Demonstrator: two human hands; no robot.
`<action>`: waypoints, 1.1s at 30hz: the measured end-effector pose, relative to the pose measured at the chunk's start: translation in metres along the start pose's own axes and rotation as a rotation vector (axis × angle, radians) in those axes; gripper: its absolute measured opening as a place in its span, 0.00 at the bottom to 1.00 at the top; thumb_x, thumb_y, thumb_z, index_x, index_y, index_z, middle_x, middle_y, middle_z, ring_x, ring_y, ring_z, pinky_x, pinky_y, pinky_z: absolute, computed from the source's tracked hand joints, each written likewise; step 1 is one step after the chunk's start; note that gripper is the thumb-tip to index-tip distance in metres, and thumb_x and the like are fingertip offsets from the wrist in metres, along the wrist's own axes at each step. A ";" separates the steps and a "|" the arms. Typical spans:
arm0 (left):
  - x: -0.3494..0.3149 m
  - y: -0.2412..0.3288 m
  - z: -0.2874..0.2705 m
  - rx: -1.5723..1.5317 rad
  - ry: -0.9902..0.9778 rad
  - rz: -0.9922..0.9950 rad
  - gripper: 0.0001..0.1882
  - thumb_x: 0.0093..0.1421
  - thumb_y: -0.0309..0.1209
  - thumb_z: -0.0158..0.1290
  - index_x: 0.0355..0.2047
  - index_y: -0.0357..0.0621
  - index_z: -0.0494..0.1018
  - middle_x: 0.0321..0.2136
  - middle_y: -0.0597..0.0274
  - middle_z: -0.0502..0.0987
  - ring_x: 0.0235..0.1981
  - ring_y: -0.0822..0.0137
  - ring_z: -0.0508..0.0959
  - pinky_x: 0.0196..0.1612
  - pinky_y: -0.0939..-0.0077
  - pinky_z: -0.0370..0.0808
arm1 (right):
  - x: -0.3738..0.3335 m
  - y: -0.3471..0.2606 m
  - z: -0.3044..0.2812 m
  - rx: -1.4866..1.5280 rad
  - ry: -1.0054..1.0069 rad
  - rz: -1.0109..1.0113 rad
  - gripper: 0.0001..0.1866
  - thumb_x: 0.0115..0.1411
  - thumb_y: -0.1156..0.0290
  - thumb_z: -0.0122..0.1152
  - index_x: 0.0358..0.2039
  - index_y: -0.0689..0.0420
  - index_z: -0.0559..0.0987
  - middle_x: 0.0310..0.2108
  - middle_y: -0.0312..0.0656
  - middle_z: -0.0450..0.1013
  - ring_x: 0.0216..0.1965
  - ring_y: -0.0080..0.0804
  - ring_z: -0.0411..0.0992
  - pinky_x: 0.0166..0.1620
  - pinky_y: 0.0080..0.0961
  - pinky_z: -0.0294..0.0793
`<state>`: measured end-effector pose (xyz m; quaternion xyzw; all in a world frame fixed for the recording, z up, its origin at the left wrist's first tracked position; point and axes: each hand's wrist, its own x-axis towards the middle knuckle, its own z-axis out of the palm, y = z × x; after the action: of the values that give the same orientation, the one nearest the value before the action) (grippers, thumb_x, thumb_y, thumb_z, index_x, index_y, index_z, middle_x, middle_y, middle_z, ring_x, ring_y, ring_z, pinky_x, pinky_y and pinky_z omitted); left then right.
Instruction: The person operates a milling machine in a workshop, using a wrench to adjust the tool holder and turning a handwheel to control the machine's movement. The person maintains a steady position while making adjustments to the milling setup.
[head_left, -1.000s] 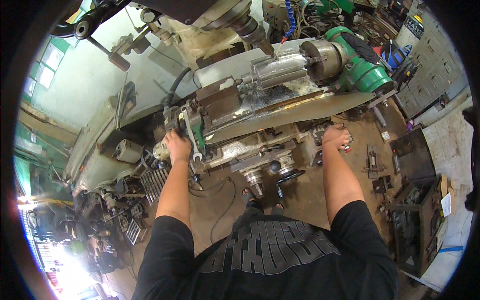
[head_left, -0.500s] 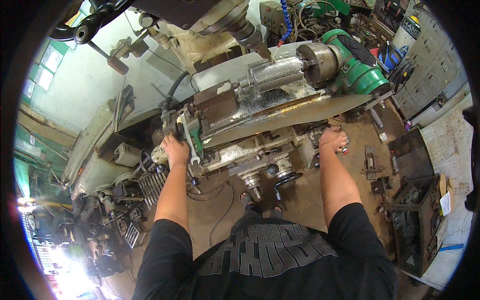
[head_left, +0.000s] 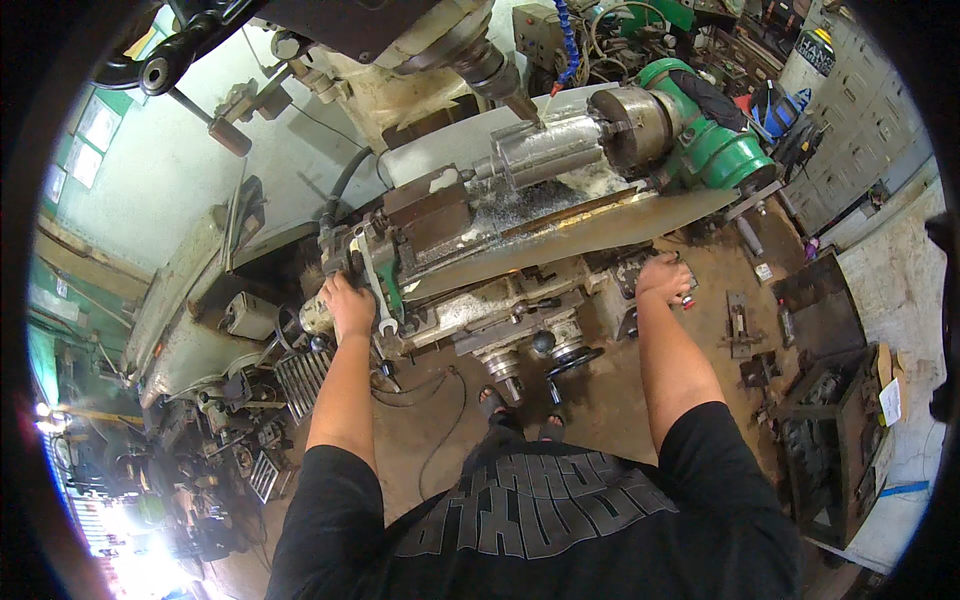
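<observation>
My left hand (head_left: 349,302) lies at the left end of the milling machine's table, its fingers curled down over a part I cannot make out. Right beside it rests a large open-end wrench (head_left: 378,278). At the right end of the machine, my right hand (head_left: 664,277) is closed around something hidden beneath it, near a small red knob (head_left: 688,300). Above the table, a shiny metal cylinder (head_left: 555,150) sits between a dark chuck (head_left: 632,128) and the tailstock (head_left: 428,204). The spindle's cutter (head_left: 522,106) comes down onto its top. Metal chips lie under the cylinder.
A green dividing head (head_left: 725,155) carries the chuck. A blue coolant hose (head_left: 567,45) hangs beside the cutter. Handwheels and a crank (head_left: 556,388) jut out below the table, near my feet. An open metal box (head_left: 825,440) stands at right, with loose metal parts on the floor.
The view has shifted very slightly. Both hands stay where they were on the machine, and the cylinder remains under the cutter.
</observation>
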<state>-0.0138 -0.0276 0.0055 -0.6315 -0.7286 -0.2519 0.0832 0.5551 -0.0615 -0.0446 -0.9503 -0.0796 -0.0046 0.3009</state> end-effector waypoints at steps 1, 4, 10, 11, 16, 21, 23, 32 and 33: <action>0.000 -0.001 0.000 0.006 -0.007 0.010 0.28 0.51 0.25 0.55 0.54 0.31 0.68 0.56 0.39 0.69 0.60 0.38 0.64 0.66 0.48 0.61 | 0.000 0.000 -0.001 0.001 -0.007 0.001 0.30 0.70 0.48 0.39 0.55 0.61 0.75 0.57 0.53 0.70 0.63 0.50 0.64 0.60 0.59 0.59; 0.000 -0.002 0.003 0.009 0.027 0.005 0.27 0.51 0.25 0.55 0.54 0.33 0.68 0.55 0.41 0.70 0.59 0.39 0.64 0.66 0.49 0.62 | -0.002 -0.001 -0.003 0.001 -0.012 0.010 0.30 0.70 0.48 0.39 0.55 0.62 0.74 0.58 0.53 0.70 0.63 0.50 0.63 0.61 0.59 0.59; 0.000 -0.002 0.003 -0.002 0.008 -0.009 0.29 0.51 0.25 0.57 0.55 0.33 0.68 0.55 0.41 0.69 0.60 0.39 0.64 0.66 0.49 0.62 | -0.004 -0.003 -0.009 0.000 -0.037 0.015 0.30 0.70 0.48 0.39 0.55 0.62 0.74 0.59 0.52 0.69 0.64 0.50 0.63 0.61 0.59 0.60; 0.000 -0.002 0.003 0.004 0.010 -0.005 0.30 0.51 0.25 0.58 0.56 0.33 0.68 0.56 0.41 0.69 0.60 0.39 0.64 0.66 0.49 0.62 | -0.003 -0.004 -0.009 -0.009 -0.048 0.022 0.30 0.70 0.48 0.39 0.55 0.62 0.74 0.59 0.52 0.69 0.64 0.50 0.63 0.61 0.59 0.60; -0.001 -0.001 0.001 0.013 0.004 -0.008 0.32 0.51 0.26 0.60 0.57 0.32 0.67 0.57 0.40 0.68 0.61 0.38 0.64 0.66 0.48 0.62 | -0.003 -0.003 -0.008 -0.011 -0.028 0.012 0.29 0.70 0.48 0.39 0.55 0.60 0.74 0.59 0.52 0.69 0.64 0.49 0.63 0.61 0.58 0.60; -0.001 -0.002 0.003 0.005 0.020 -0.008 0.30 0.51 0.26 0.57 0.56 0.32 0.67 0.57 0.40 0.68 0.61 0.38 0.63 0.66 0.48 0.62 | -0.002 -0.001 -0.001 -0.009 0.014 0.001 0.29 0.70 0.48 0.40 0.55 0.60 0.74 0.59 0.51 0.69 0.63 0.48 0.63 0.60 0.57 0.60; 0.000 -0.002 0.003 0.002 0.024 -0.006 0.29 0.52 0.25 0.56 0.56 0.31 0.67 0.56 0.39 0.68 0.61 0.38 0.64 0.66 0.48 0.62 | -0.001 -0.001 0.002 -0.024 0.022 0.009 0.29 0.70 0.48 0.40 0.54 0.61 0.75 0.58 0.51 0.70 0.62 0.48 0.64 0.59 0.57 0.60; -0.002 0.001 0.000 0.002 0.055 0.011 0.27 0.51 0.25 0.54 0.53 0.32 0.69 0.56 0.39 0.69 0.60 0.38 0.65 0.65 0.48 0.62 | -0.001 -0.002 -0.001 -0.030 0.008 0.017 0.28 0.69 0.49 0.42 0.52 0.61 0.76 0.57 0.51 0.71 0.61 0.48 0.65 0.60 0.56 0.61; -0.002 0.001 0.000 0.001 0.047 0.007 0.27 0.51 0.25 0.54 0.53 0.32 0.68 0.56 0.39 0.69 0.60 0.39 0.64 0.65 0.48 0.62 | -0.001 -0.003 -0.002 -0.022 0.012 0.020 0.29 0.69 0.49 0.42 0.52 0.61 0.76 0.57 0.51 0.71 0.61 0.48 0.65 0.60 0.56 0.61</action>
<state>-0.0121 -0.0293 0.0049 -0.6279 -0.7243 -0.2661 0.1016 0.5539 -0.0603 -0.0418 -0.9543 -0.0682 -0.0080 0.2908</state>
